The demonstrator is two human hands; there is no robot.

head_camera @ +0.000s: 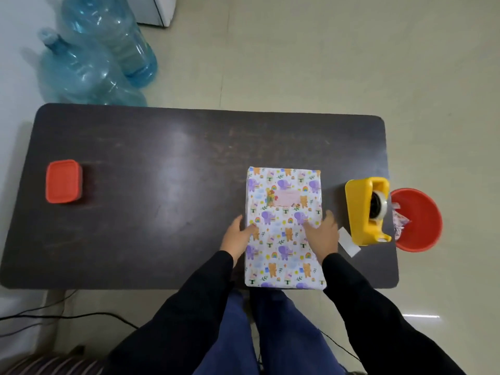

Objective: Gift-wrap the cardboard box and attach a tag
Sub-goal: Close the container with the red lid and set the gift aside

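Your left hand pinches box edge; right hand loose, fingers spread on top. Box rectangular, glossy cartoon print.

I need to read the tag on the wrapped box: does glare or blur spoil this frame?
Head view: a pale glare patch lies on the table left of the wrapped box, not on it; the pink tag is too soft to read; the right hand is motion-blurred; the wide lens bows the table's edges.
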